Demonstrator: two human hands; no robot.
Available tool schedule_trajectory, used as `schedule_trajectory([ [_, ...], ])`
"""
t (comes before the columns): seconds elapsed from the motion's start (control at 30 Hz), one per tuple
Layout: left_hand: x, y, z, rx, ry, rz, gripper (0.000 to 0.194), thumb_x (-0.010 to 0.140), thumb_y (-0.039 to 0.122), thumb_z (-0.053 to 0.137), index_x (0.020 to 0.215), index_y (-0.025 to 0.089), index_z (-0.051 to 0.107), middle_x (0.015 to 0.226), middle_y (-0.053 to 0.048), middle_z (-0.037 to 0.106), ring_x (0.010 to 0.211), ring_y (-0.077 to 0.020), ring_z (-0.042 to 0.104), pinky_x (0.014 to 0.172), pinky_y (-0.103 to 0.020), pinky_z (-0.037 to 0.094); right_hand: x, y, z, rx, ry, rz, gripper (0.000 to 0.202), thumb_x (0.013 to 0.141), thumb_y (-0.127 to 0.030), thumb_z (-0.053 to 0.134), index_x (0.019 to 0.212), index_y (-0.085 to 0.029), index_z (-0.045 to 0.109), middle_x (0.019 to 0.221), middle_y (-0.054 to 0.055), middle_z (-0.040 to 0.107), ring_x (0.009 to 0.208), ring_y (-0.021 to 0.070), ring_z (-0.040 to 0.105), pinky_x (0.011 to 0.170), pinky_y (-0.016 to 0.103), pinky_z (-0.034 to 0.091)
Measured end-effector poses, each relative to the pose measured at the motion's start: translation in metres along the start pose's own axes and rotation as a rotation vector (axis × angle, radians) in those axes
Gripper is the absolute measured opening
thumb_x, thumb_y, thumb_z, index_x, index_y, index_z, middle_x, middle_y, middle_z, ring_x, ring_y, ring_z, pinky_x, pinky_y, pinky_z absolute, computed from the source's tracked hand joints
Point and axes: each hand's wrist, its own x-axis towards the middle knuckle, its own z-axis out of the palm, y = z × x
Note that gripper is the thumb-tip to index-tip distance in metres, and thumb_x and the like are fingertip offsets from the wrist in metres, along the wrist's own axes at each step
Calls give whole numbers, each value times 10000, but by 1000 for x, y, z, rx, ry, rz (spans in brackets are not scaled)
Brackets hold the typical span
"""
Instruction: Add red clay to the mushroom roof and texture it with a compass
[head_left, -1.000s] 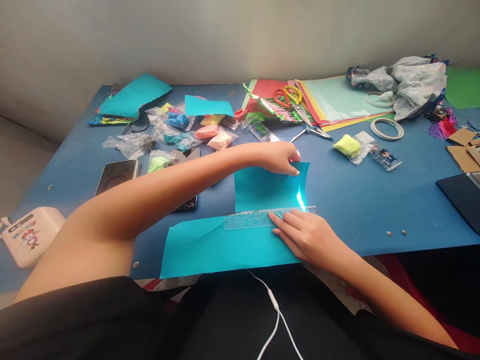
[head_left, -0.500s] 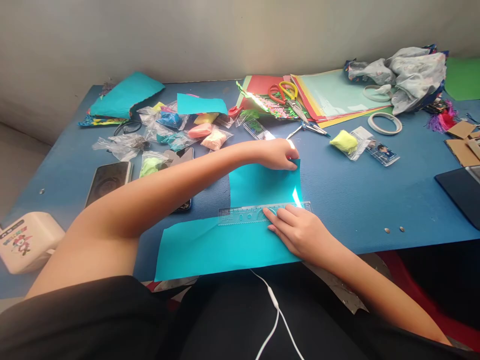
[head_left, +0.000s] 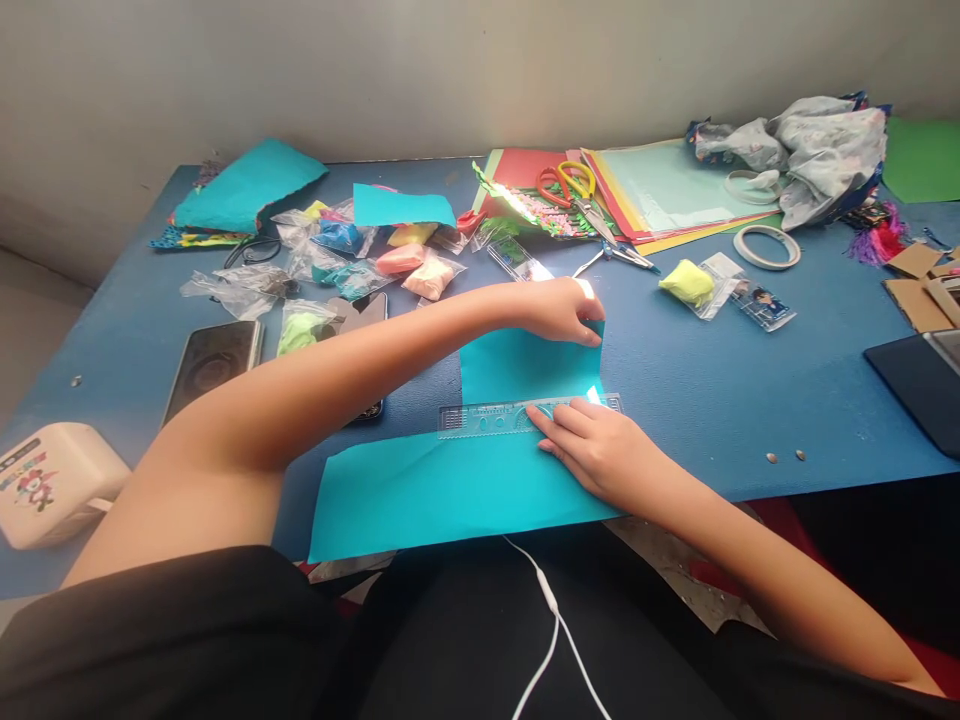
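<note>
A sheet of turquoise paper [head_left: 442,490] lies at the near edge of the table. Across it rests a clear plastic ruler [head_left: 487,421] with cut-out shapes. My right hand [head_left: 589,440] presses down on the ruler's right half, fingers laid out over it. Reaching over from the left, my left hand [head_left: 562,310] pinches the far right corner of the sheet between thumb and fingers. The paper's far part is raised a little at that corner. My left forearm covers part of a phone behind it.
Scissors [head_left: 592,205] lie on coloured sheets [head_left: 660,185] at the back. Bagged clay [head_left: 401,260] clusters left of centre, with a dark phone [head_left: 214,360] and white box [head_left: 60,485] at left. Tape [head_left: 766,247] and yellow clay [head_left: 688,284] sit at right. Earphone wires [head_left: 547,590] hang before me.
The ruler and my right hand have shifted slightly away from me on the paper. My left hand keeps its pinch on the corner, which has tilted a little.
</note>
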Motion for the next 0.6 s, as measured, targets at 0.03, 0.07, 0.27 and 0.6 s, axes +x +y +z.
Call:
schedule_trajectory([
  [0.03, 0, 0, 0, -15, -6, 22, 312, 843, 318, 588, 1085, 170, 717, 988, -34, 721, 885, -178, 627, 753, -232, 411, 0, 0, 0, 1, 4, 0, 354, 1008, -206, 365, 1143, -17, 633, 731, 66, 632, 663, 170, 534, 610, 303, 480],
  [0.07, -1, 0, 1, -35, -11, 43, 295, 833, 302, 603, 1069, 175, 727, 984, -24, 728, 877, -167, 634, 751, -222, 416, 0, 0, 0, 1, 6, 1, 353, 1007, -207, 368, 1141, -17, 634, 730, 65, 632, 660, 169, 531, 609, 302, 477],
  [0.27, -5, 1, 3, -137, 31, 85, 226, 802, 200, 643, 989, 174, 768, 944, 5, 760, 855, -131, 668, 742, -178, 452, 0, -1, 1, 11, 11, 16, 340, 1001, -208, 393, 1129, -24, 648, 739, 66, 638, 662, 166, 524, 613, 293, 453],
  [0.6, 2, -3, 8, -102, 95, 89, 210, 796, 179, 659, 969, 179, 778, 930, 14, 768, 851, -124, 676, 724, -156, 449, -3, -1, 2, 28, 46, -1, 328, 993, -198, 397, 1137, -26, 636, 691, 47, 595, 644, 169, 492, 584, 309, 439],
])
